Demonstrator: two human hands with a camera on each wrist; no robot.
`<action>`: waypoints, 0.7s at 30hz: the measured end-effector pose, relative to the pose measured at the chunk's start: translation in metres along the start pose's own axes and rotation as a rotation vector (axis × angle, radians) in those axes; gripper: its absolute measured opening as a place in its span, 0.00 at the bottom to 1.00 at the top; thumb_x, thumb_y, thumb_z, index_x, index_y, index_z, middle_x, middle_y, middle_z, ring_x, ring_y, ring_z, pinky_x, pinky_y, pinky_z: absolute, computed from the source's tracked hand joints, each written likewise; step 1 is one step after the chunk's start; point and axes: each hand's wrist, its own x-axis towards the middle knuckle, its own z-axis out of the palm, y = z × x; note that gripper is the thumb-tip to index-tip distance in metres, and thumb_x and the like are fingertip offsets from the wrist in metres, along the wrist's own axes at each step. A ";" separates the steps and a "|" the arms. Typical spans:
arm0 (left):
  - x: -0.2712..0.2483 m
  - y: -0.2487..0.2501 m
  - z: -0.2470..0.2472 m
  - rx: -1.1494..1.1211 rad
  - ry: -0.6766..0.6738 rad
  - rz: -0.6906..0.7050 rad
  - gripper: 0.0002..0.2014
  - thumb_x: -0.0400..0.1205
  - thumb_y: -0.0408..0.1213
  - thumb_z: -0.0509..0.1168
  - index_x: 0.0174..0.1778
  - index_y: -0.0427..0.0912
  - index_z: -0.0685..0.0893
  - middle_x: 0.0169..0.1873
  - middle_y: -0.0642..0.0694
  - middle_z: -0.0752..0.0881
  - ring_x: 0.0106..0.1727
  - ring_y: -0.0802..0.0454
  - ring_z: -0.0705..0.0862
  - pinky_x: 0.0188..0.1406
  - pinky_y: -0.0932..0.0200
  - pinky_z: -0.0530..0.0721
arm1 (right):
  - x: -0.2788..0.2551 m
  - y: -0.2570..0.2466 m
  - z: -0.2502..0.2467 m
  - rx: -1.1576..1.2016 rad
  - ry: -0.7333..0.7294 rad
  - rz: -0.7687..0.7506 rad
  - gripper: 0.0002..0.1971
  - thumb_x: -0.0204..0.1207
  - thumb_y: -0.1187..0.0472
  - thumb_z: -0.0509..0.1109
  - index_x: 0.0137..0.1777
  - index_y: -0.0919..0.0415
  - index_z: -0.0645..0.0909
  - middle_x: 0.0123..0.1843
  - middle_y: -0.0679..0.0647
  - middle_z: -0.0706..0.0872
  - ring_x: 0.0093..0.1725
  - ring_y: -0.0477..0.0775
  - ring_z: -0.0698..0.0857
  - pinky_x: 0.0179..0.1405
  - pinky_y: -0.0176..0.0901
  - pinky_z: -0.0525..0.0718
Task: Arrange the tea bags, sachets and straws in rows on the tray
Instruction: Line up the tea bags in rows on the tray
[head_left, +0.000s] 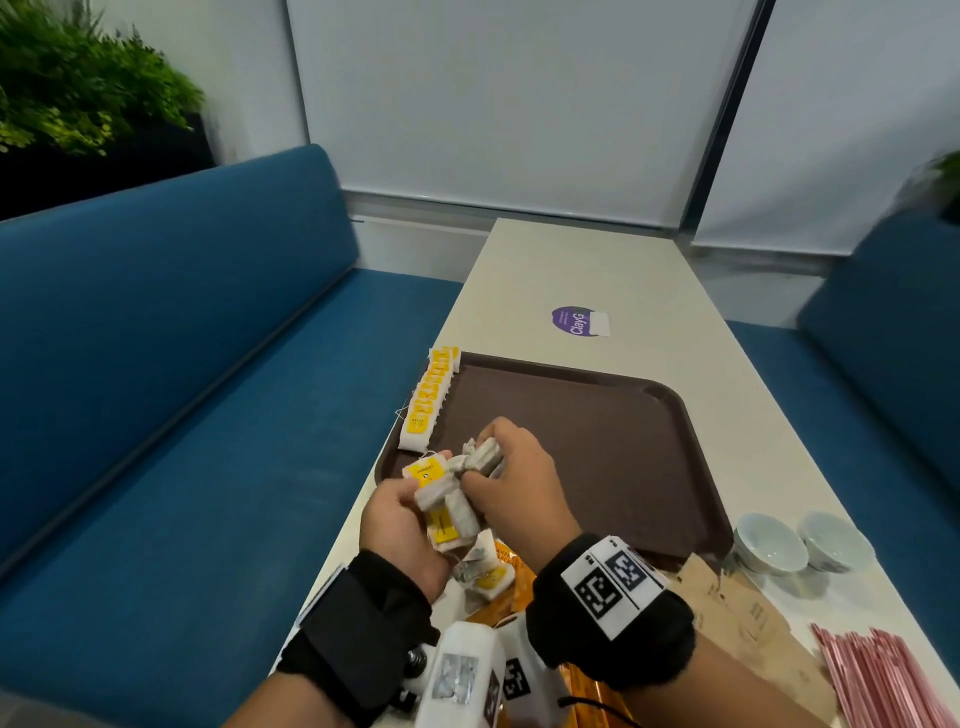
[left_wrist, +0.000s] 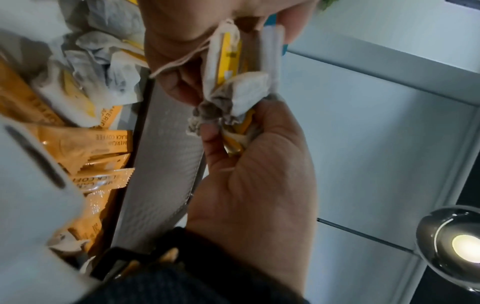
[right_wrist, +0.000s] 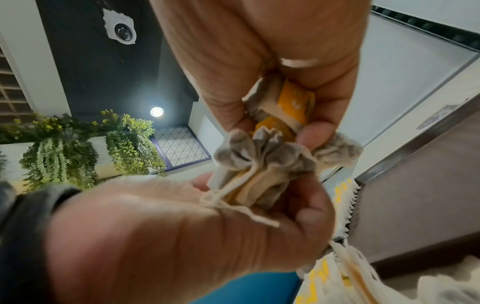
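- The left hand (head_left: 402, 525) is curling its fingers round a bunch of white paper tea bags with yellow tags (head_left: 445, 506), palm turned inward, above the near left corner of the tray.
- The right hand (head_left: 511, 475) is facing it, knuckles up, pinching a few more tea bags from the same bunch (head_left: 483, 456); the two hands are almost touching.
- Strings are trailing over the left thumb (right_wrist: 233, 205).
- A row of tea bags (head_left: 428, 397) is lying along the left edge of the dark brown plastic tray (head_left: 613, 441).
- Orange coffee sachets (left_wrist: 85, 142) and loose tea bags (head_left: 485, 574) are lying under the wrists on the white table (head_left: 571, 270).
- Pink straws (head_left: 883, 675) are lying at the near right, beside two white bowls (head_left: 802, 543).
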 end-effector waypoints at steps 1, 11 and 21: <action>0.000 0.000 0.000 -0.034 -0.012 -0.009 0.21 0.78 0.41 0.54 0.61 0.37 0.82 0.53 0.34 0.87 0.50 0.38 0.87 0.53 0.43 0.82 | 0.001 0.000 0.001 -0.013 0.000 -0.009 0.08 0.72 0.65 0.70 0.45 0.55 0.73 0.48 0.53 0.76 0.44 0.48 0.77 0.42 0.38 0.76; 0.018 -0.002 -0.010 0.061 -0.119 -0.033 0.20 0.70 0.38 0.68 0.58 0.39 0.82 0.41 0.38 0.87 0.37 0.46 0.89 0.37 0.53 0.87 | 0.004 -0.001 0.005 -0.134 -0.192 -0.148 0.12 0.69 0.65 0.70 0.48 0.53 0.71 0.50 0.51 0.71 0.46 0.48 0.75 0.39 0.32 0.74; 0.022 0.005 -0.025 -0.064 -0.091 -0.111 0.14 0.75 0.35 0.61 0.50 0.34 0.87 0.41 0.35 0.89 0.36 0.44 0.87 0.32 0.55 0.88 | 0.014 -0.006 -0.015 0.158 -0.297 -0.013 0.30 0.65 0.75 0.75 0.59 0.46 0.72 0.58 0.50 0.78 0.54 0.44 0.79 0.42 0.31 0.83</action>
